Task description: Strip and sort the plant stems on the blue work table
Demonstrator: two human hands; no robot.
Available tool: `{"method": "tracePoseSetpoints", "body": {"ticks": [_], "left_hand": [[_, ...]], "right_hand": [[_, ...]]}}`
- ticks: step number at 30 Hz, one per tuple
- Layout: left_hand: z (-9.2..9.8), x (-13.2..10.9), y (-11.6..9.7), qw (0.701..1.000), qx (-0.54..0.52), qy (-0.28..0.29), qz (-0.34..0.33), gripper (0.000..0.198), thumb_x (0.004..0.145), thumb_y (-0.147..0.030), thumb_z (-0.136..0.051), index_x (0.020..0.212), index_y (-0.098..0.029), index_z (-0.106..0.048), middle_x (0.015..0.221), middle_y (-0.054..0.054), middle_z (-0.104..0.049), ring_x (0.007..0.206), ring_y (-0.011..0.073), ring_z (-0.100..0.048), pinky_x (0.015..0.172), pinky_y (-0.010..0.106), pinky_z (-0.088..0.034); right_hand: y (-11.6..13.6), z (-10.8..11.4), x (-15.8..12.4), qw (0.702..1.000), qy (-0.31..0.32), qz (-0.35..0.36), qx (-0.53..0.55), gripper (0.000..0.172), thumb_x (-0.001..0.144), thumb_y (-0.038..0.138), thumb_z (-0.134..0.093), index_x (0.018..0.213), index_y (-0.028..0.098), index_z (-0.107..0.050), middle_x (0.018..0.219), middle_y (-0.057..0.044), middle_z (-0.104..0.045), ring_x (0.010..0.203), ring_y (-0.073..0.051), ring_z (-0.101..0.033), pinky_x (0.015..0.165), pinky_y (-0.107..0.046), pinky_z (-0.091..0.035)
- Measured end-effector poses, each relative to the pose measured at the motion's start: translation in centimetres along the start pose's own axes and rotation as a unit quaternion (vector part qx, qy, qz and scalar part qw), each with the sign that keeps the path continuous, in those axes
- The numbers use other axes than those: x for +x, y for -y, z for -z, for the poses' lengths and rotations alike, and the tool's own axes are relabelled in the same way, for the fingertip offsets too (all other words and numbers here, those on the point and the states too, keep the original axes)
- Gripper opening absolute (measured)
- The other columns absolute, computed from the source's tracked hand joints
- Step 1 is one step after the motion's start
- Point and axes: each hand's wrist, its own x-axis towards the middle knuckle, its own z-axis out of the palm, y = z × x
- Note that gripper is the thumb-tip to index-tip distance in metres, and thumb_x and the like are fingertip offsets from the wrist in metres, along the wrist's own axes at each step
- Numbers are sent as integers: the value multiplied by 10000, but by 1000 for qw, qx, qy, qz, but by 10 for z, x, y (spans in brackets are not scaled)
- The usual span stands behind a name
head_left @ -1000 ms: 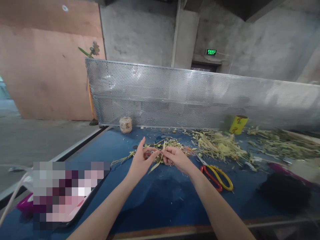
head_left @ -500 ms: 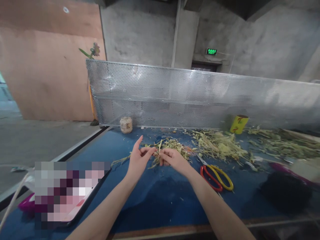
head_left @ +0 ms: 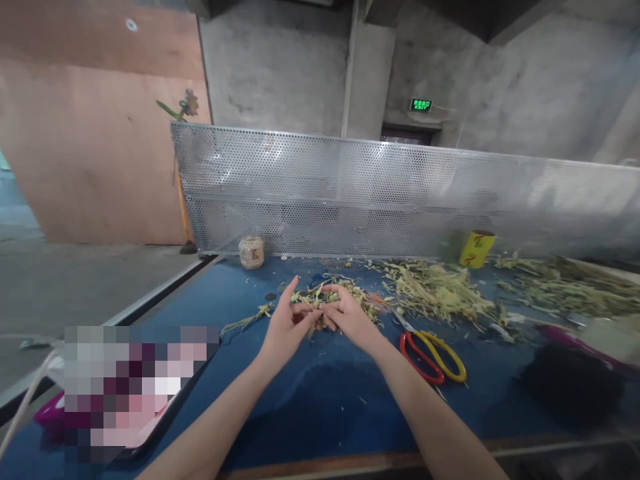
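Note:
My left hand (head_left: pixel 287 325) and my right hand (head_left: pixel 351 323) meet fingertip to fingertip over the blue tabletop. Both are pinching a thin plant stem, mostly covered by the fingers. The left thumb and fingertips press together, while its index finger points up and away. Right thumb and fingers close in from the other side, one finger lifted. Just behind them lies a small heap of dry greenish plant pieces (head_left: pixel 361 297). A loose sprig with long stems (head_left: pixel 246 320) rests left of my left hand. Scissors with one red and one yellow handle (head_left: pixel 433 358) lie partly spread, right of my right hand.
A larger pile of pale stripped stems (head_left: pixel 435 290) lies at right, with more plants (head_left: pixel 565 287) beyond. A yellow can (head_left: pixel 478 250) and a whitish roll (head_left: pixel 251 253) stand by the perforated metal screen (head_left: pixel 320 193). A blurred-out tablet-like device (head_left: pixel 145 393) sits at front left.
Both hands have shifted slightly toward me. The right hand's upper finger has lifted away from the pinch. A dark round spot now shows on the table left of my left hand.

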Motion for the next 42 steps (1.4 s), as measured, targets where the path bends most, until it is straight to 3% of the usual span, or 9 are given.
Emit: {"method": "tracePoseSetpoints", "body": {"ticks": [6,10,14,16,19,25,29,36,42], "left_hand": [[2,2,-1,1000,-13,3,-13,753,707,-262,-567,1306,-147,-126,646,-28,-565,504,91,-519,511,229,-417],[1,0,-2,999,16,26,8,752,705,-252,-563,1313,-163,-129,712,3,-599,514,99,-547,516,238,-435],[-3,-3,-2,998,7,44,44,756,701,-270,-566,1317,-198,-133,887,76,-604,536,124,-579,381,197,-380],[-5,-3,-2,998,-26,31,52,788,699,-284,-574,1325,-181,-107,848,71,-599,627,161,-596,370,192,-389],[-6,-2,-3,995,-66,26,64,817,701,-292,-581,1334,-166,-80,744,41,-592,685,184,-590,371,198,-417],[-2,-3,-6,994,-81,39,69,880,687,-256,-608,1340,-191,-21,772,66,-629,687,207,-611,339,193,-432],[-2,-4,-5,994,-75,52,65,882,676,-252,-615,1338,-206,-33,806,73,-636,682,212,-621,319,180,-424],[1,-3,-4,990,-84,82,76,907,648,-218,-636,1338,-166,-50,730,59,-649,726,239,-631,386,230,-477],[0,-3,-4,987,-80,94,103,889,643,-222,-650,1330,-149,-91,715,55,-669,709,230,-640,424,240,-481]], "right_hand": [[4,6,-2,1000,5,6,-4,359,747,341,-512,1013,171,-340,405,122,-372,375,-63,-339,424,-192,-261],[4,13,-2,996,46,-17,-68,282,779,368,-470,967,159,-492,422,76,-434,377,-69,-368,423,-202,-278],[3,17,0,983,-23,66,-170,204,728,319,-557,862,192,-644,715,-23,-573,654,-127,-513,578,-244,-376],[2,17,1,974,-59,90,-200,134,698,290,-593,763,203,-672,839,-47,-565,781,-154,-514,639,-258,-390],[0,15,3,977,-63,88,-185,106,702,276,-587,710,206,-666,903,-54,-548,844,-162,-514,665,-265,-406],[1,12,1,987,-20,106,-115,127,722,296,-564,720,188,-630,847,-43,-568,855,-156,-525,725,-275,-406],[3,11,-1,992,-16,85,-97,158,690,325,-597,651,175,-569,758,-22,-561,709,-137,-527,615,-253,-405],[7,3,-6,973,-54,166,-152,186,719,272,-571,567,186,-507,700,-26,-547,723,-151,-520,702,-287,-398],[-1,1,-3,975,-99,140,-138,195,682,292,-591,550,185,-496,693,-19,-525,691,-146,-504,665,-276,-401]]}}
